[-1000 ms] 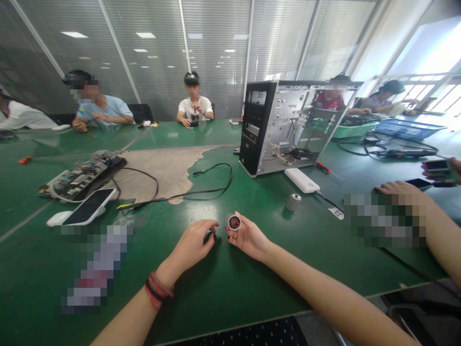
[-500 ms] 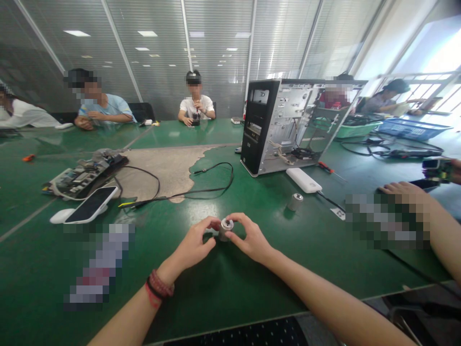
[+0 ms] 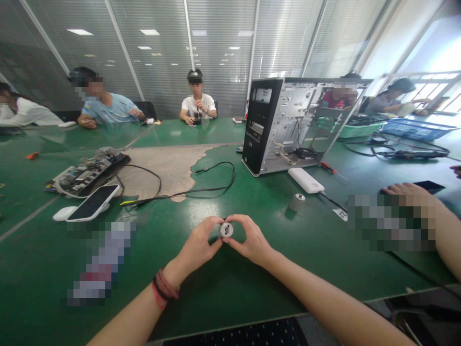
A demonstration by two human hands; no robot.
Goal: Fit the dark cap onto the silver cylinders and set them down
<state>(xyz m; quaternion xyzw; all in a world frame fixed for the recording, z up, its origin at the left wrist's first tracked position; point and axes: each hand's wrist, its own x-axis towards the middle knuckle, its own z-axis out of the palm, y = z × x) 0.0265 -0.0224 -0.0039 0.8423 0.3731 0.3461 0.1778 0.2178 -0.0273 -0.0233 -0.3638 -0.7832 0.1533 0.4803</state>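
Observation:
Between my two hands is a small silvery metal cylinder (image 3: 226,230), its round end with a dark centre hole facing me. My left hand (image 3: 200,239) pinches it from the left with thumb and fingertips. From the other side, the thumb and fingers of my right hand (image 3: 250,239) close on it as well. A similar metal cylinder (image 3: 297,202) stands upright on the green table (image 3: 201,302), to the right of my hands. Behind that one lies a white power bank (image 3: 306,180) with a black cable plugged in.
An open computer case (image 3: 262,129) stands beyond the power bank, a screwdriver (image 3: 333,170) beside it. At left are a circuit assembly (image 3: 90,173), a phone on a white stand (image 3: 94,204) and a black cable (image 3: 194,191). A co-worker's hand (image 3: 410,194) rests at right; others sit across.
The cylinder has tipped so its end faces me, and both hands have closed in around it. At right, a co-worker's held device has left view, uncovering a dark flat object.

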